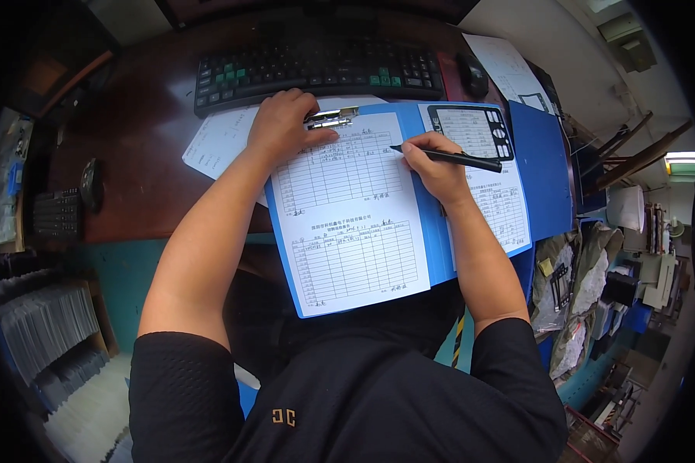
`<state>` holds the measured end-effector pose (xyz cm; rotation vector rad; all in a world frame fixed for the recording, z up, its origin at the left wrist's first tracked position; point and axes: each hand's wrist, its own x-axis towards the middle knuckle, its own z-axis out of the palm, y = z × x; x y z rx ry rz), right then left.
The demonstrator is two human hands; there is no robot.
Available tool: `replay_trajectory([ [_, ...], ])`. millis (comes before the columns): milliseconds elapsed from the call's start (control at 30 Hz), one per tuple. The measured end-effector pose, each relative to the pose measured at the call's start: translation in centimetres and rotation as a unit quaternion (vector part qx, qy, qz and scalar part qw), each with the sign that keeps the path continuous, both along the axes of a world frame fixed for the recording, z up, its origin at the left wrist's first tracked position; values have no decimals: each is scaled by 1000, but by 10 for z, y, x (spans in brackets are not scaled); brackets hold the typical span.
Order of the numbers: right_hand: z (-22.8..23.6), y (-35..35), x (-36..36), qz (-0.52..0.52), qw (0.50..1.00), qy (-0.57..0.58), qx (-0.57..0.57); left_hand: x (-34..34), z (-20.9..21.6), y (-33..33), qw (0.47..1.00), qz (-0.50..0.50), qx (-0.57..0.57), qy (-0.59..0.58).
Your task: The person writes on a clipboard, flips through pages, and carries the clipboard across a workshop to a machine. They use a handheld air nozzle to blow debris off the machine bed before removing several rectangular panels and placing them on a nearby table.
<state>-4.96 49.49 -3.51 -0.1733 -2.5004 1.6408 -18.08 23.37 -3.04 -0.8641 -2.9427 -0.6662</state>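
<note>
Dark bench (143,170), keyboard (316,75) at back. Blue folder (438,266) open at near edge, form (355,197) inside. Left hand (279,127) at clip (336,117), thumb and fingers spread. Right hand (439,166): fingers pinching pen (475,160) over form.

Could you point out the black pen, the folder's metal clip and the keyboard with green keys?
Black pen (466,159), head view: on its barrel.
Metal clip (335,117), head view: on its shiny plate.
Keyboard (316,71), head view: on its middle keys.

Both bare forearms (208,231) slope forward and inward. The left hand (279,125) lies palm down, fingers (292,97) bent, thumb (320,136) stretched sideways; the right hand (439,163) curls in a writing grip.
</note>
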Motion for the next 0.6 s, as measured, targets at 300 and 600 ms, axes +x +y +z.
replay_trajectory([
  [300,15,-90,-1,112,988,92,44,-1,-1,-4,1000,-3,-7,1],
  [600,0,-104,-4,91,995,41,23,-2,-5,-5,1000,-21,4,11],
])
